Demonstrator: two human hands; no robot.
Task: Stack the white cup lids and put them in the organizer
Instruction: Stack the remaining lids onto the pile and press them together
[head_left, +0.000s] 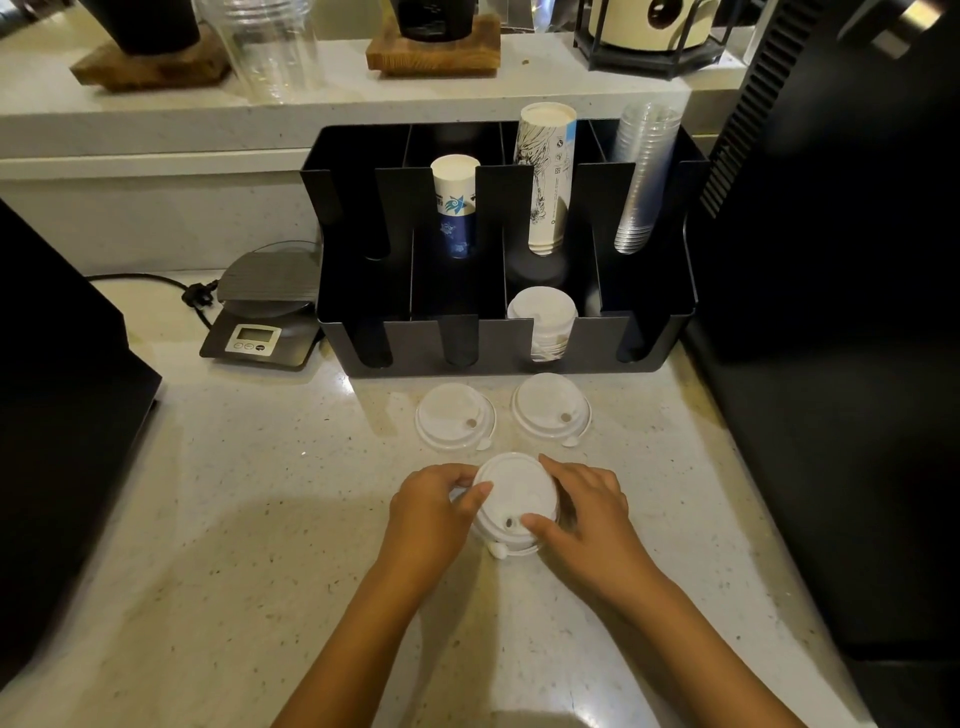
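A short stack of white cup lids (511, 496) sits on the counter in front of me. My left hand (434, 512) grips its left rim and my right hand (584, 512) grips its right side, thumb on top by the sip hole. Two more white lids lie flat farther back, the left lid (454, 415) and the right lid (550, 408), apart from each other. Behind them stands the black organizer (504, 338). Its third front compartment holds a stack of white lids (543, 314).
The organizer's back row holds two paper cup stacks (454, 208) (545, 176) and clear plastic cups (641, 176). A digital scale (265, 317) with a cable sits at its left. Dark machines flank the counter on both sides. A raised shelf runs behind.
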